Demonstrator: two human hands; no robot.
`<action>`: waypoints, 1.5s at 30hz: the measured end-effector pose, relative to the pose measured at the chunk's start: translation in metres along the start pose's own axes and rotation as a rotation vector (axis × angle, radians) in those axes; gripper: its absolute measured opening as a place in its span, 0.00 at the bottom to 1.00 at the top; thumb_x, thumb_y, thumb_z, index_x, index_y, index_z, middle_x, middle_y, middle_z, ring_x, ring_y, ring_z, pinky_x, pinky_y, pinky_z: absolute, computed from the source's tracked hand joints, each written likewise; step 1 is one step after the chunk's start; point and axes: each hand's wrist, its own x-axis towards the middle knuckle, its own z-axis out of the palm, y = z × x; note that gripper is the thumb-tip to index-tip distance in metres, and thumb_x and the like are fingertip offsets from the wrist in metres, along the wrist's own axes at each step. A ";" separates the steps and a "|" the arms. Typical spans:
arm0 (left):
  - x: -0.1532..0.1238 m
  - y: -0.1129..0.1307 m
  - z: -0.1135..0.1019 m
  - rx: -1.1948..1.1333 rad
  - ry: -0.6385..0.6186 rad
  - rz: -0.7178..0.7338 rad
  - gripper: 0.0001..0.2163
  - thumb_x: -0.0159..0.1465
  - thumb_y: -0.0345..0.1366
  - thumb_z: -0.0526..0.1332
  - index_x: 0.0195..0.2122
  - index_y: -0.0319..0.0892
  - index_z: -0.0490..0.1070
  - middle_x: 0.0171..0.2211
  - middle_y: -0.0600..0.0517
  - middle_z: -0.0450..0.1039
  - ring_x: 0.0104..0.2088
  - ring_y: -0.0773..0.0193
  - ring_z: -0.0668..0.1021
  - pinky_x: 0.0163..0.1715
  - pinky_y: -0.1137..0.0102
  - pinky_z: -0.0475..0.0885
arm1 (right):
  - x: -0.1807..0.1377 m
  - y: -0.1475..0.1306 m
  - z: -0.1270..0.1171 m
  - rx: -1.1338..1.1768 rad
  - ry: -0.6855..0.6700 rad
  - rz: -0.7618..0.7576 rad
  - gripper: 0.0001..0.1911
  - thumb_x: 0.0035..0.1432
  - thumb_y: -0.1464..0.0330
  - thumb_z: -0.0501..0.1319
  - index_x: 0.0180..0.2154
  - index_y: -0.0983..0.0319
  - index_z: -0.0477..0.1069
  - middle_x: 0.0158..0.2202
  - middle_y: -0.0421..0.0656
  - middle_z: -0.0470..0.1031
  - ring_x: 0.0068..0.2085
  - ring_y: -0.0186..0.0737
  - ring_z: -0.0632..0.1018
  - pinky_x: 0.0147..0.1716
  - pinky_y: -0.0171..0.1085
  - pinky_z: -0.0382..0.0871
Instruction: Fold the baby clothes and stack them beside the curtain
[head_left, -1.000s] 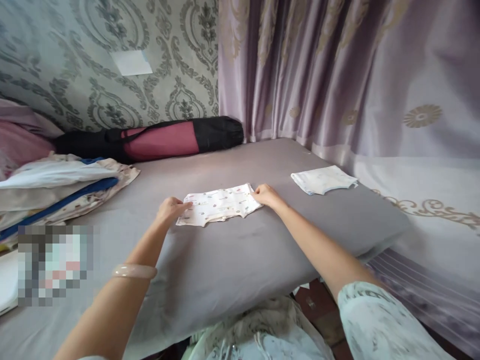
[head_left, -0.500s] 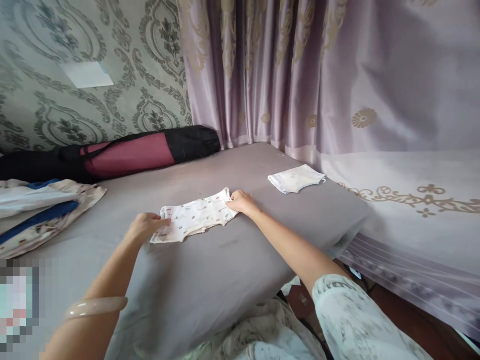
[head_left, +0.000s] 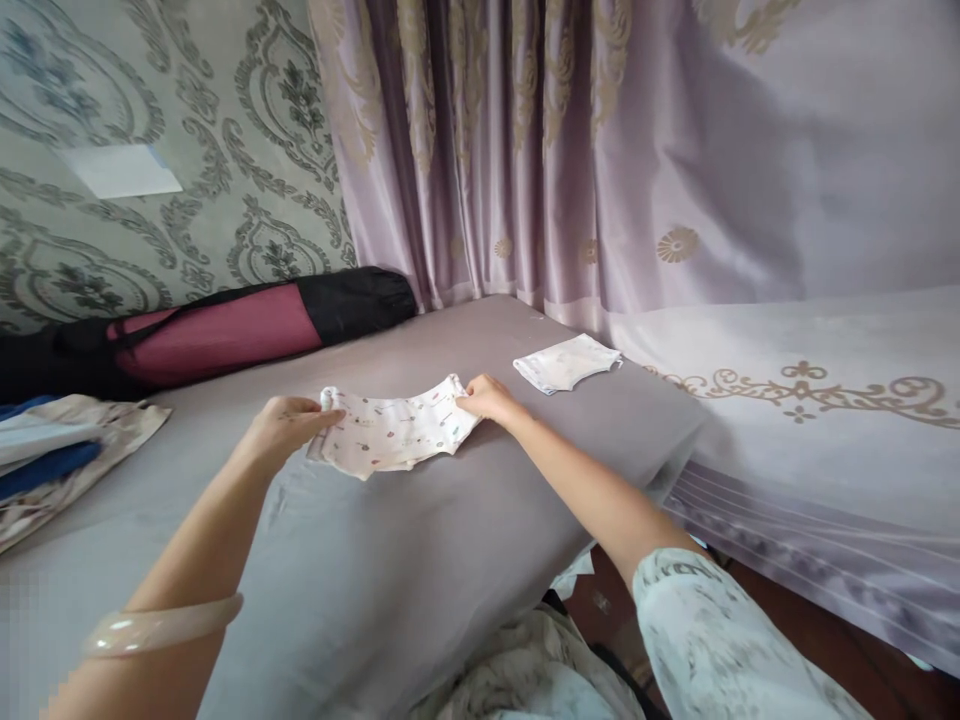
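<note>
A small white pair of underpants (head_left: 397,430) with a scattered coloured print, folded over, hangs between my two hands just above the bed sheet. My left hand (head_left: 289,430) pinches its left end between thumb and fingers. At the other end, my right hand (head_left: 491,400) grips the upper right corner. The fabric sags a little in the middle. Beyond my right hand, a second folded white garment (head_left: 568,364) lies flat on the bed.
The grey bed (head_left: 420,560) stretches under both arms. Along the wall lies a long black and maroon bag (head_left: 217,335). Rumpled clothes (head_left: 60,450) sit at the left edge. A purple curtain (head_left: 480,150) hangs behind the bed, with a floor gap at lower right.
Both hands have lifted the printed underpants off the sheet, and the cloth now sags between them. The view has turned slightly to the right.
</note>
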 end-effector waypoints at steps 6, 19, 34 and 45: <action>-0.008 0.065 0.047 -0.175 -0.109 0.045 0.13 0.45 0.46 0.65 0.21 0.39 0.73 0.14 0.58 0.60 0.18 0.70 0.61 0.20 0.73 0.51 | -0.005 0.050 -0.055 -0.039 0.054 0.112 0.09 0.49 0.63 0.62 0.31 0.60 0.77 0.33 0.43 0.78 0.36 0.39 0.77 0.26 0.31 0.59; 0.004 0.151 0.181 -0.535 -0.245 0.092 0.09 0.46 0.41 0.66 0.21 0.39 0.73 0.12 0.59 0.55 0.17 0.72 0.58 0.19 0.73 0.50 | 0.014 0.131 -0.158 -0.418 0.269 0.430 0.17 0.50 0.70 0.65 0.44 0.64 0.76 0.46 0.54 0.76 0.49 0.50 0.76 0.43 0.40 0.69; 0.019 0.204 0.268 -0.741 -0.229 0.026 0.08 0.50 0.38 0.65 0.20 0.39 0.71 0.17 0.56 0.64 0.21 0.70 0.65 0.23 0.74 0.58 | 0.051 0.194 -0.170 -0.200 0.378 0.570 0.07 0.54 0.78 0.61 0.32 0.68 0.78 0.24 0.48 0.77 0.39 0.45 0.79 0.42 0.38 0.69; 0.025 0.213 0.289 -0.859 -0.272 -0.177 0.08 0.51 0.32 0.63 0.19 0.39 0.67 0.16 0.57 0.62 0.18 0.72 0.65 0.20 0.75 0.59 | 0.077 0.212 -0.172 -0.283 0.341 0.559 0.08 0.54 0.77 0.61 0.36 0.67 0.78 0.29 0.50 0.78 0.42 0.46 0.79 0.43 0.39 0.69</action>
